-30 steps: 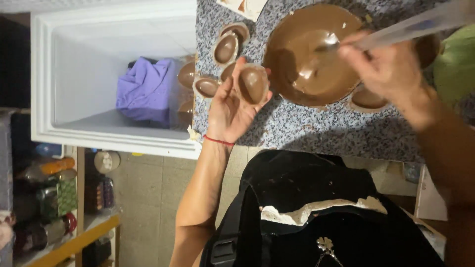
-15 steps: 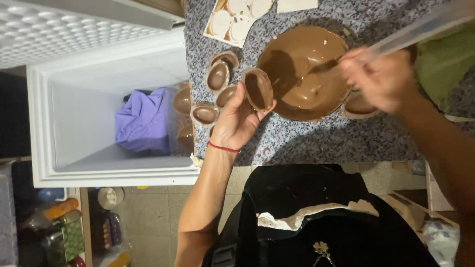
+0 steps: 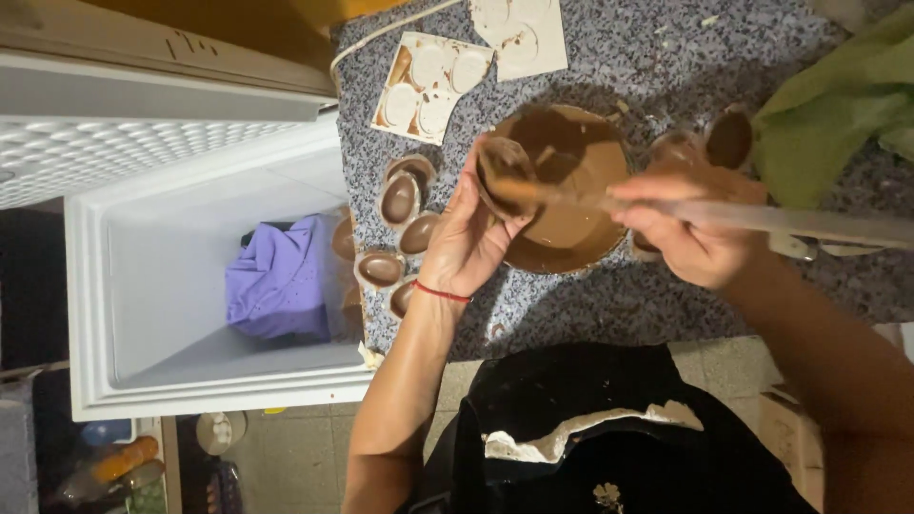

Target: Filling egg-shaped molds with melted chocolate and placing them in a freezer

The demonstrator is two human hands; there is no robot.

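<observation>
- Left hand (image 3: 466,238) had lifted its egg-shaped chocolate mold (image 3: 505,171) over the bowl of melted chocolate (image 3: 571,190), closer than 1 second earlier.
- Right hand (image 3: 690,228) gripped the long spatula (image 3: 762,217), tip now at the mold.

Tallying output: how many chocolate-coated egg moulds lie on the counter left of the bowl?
5, clustered by the freezer edge: two at the top, one middle, two lower. More may be hidden behind the left hand.
</observation>
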